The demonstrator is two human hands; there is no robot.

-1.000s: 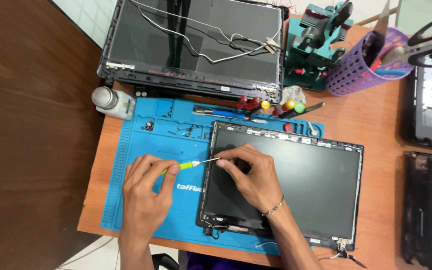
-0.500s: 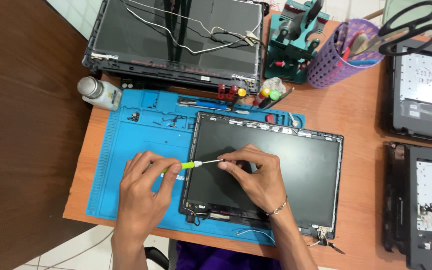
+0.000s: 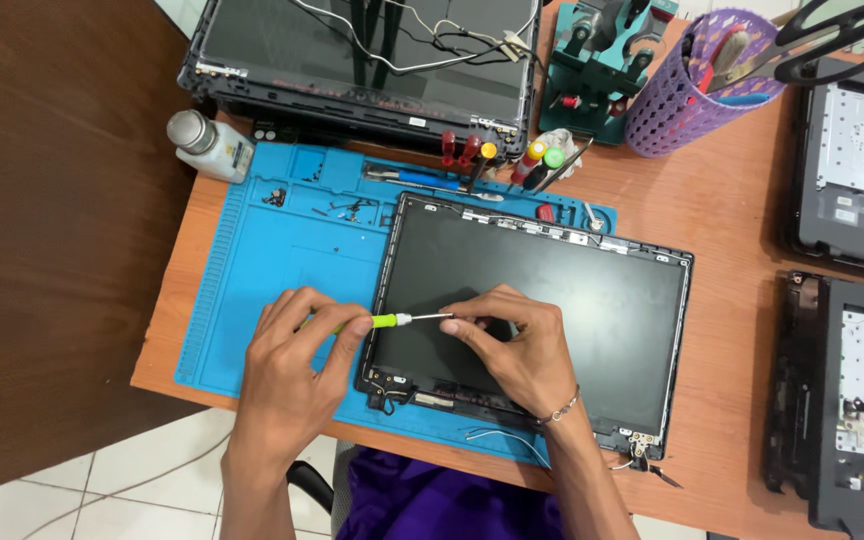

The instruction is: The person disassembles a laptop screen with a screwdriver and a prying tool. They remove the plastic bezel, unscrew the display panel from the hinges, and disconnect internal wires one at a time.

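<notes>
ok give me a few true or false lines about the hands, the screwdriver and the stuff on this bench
1. The left hand holds a small green-handled screwdriver. True.
2. The right hand rests on the blue mat. False: it rests on the dark laptop screen panel, fingertips at the screwdriver's tip.
3. The screwdriver lies roughly level, its tip pointing toward the right hand. True.
4. The purple mesh cup stands on the blue mat. False: it stands on the bare wooden table, beyond the mat.
5. A small white bottle sits at the mat's far left corner. True.
</notes>
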